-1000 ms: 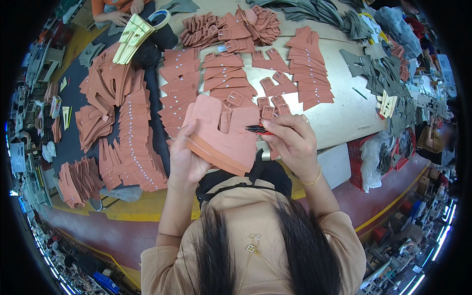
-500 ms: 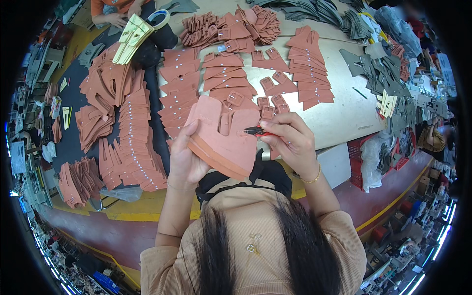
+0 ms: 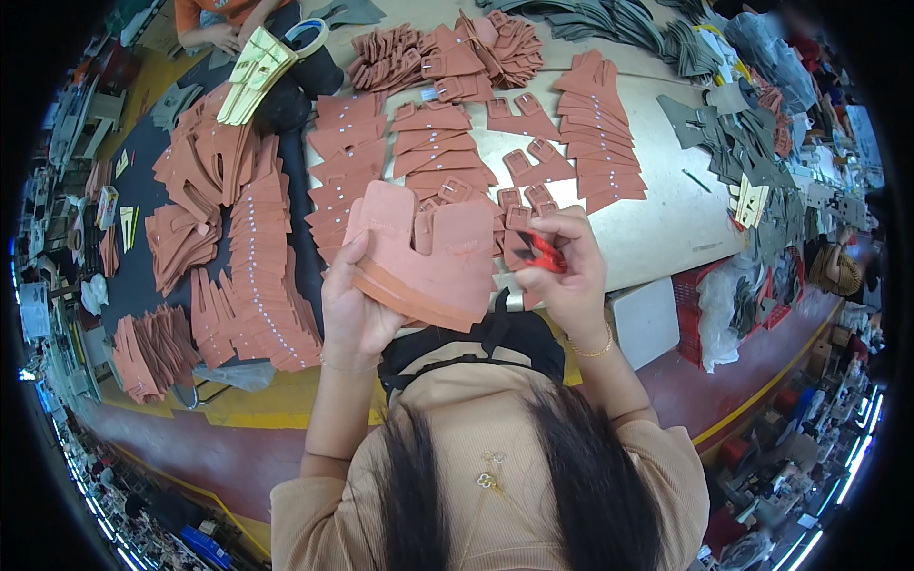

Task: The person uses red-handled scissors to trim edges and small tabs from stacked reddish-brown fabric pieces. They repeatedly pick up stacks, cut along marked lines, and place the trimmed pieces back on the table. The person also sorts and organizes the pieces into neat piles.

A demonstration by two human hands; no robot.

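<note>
Snips (image 3: 543,254) sat gripped in my right hand (image 3: 574,252), right of salmon piece (image 3: 449,271) my left hand (image 3: 354,303) pinched; I judged it part-done, stacks (image 3: 443,152) left beyond piece.

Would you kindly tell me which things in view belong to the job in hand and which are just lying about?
Job in hand:
notched pink workpiece, in the left hand;
red-handled snips, in the right hand;
probably, matching buckled pieces on the table.

Seemingly just lying about:
grey-green cut pieces;
green pen;
red crate.
</note>
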